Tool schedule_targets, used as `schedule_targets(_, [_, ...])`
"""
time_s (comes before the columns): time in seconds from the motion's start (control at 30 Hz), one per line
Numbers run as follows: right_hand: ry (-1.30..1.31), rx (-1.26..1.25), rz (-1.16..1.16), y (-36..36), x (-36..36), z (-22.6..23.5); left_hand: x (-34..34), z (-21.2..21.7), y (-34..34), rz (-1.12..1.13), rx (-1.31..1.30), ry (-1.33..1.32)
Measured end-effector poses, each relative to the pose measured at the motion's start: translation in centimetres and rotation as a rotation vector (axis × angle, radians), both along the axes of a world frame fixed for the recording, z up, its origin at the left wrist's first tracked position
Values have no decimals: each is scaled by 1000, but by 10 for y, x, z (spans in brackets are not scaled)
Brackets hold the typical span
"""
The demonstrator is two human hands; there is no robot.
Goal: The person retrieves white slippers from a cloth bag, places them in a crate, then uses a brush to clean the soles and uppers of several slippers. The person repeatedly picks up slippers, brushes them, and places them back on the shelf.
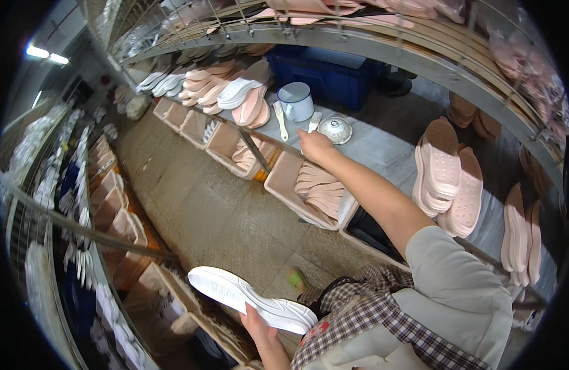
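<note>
Clearly, the relation judged to matter most was the wide separation between the white sole (pixel 226 287) and the short brush (pixel 315 119): the brush was set far and to the right of the sole, up on the grey worktop (pixel 371 148), while the sole was held low on the near side, above the floor (pixel 204 203). The two hands were kept well apart. By the left hand (pixel 261 327) the sole was clasped at its near edge, around the middle of its length, and to this hand it was much the nearer. The right hand (pixel 316 148) was stretched far across to the worktop and placed at the near end of the brush; whether its fingers were closed on the handle could not be told, since that end was covered by the hand. The sole was angled across the view, its long axis run from far left to near right, with the broad toe end pointed far left and the narrower heel end brought close to the checked apron (pixel 352 333). The brush was laid roughly near to far, its pale head pointed away, between the enamel mug (pixel 295 105) on its left and the knobbed metal lid (pixel 335 131) on its right.
</note>
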State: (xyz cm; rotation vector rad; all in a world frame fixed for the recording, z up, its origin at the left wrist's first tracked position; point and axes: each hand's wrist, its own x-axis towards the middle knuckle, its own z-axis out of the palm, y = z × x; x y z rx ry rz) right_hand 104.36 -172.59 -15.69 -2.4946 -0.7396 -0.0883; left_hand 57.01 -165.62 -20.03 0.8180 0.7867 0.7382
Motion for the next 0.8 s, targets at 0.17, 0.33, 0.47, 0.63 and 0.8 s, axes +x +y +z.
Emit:
schedule_targets(0.17, [51,-246,-88,27,33,-12,78,-1,126,-172,-29,31])
schedule_targets(0.33, [51,68,-457,22,3,10,147,8,217,-390,-92,54])
schedule_targets(0.47, [126,482,-491,11,-17,58,181,16,252,-512,-331,79])
schedule_targets(0.63, [219,154,-448,32,71,112,197,12,265,-476,-578,95])
schedule_targets(0.8, [184,-558,-349,69,125,119,193,-6,276,-465,-294,184])
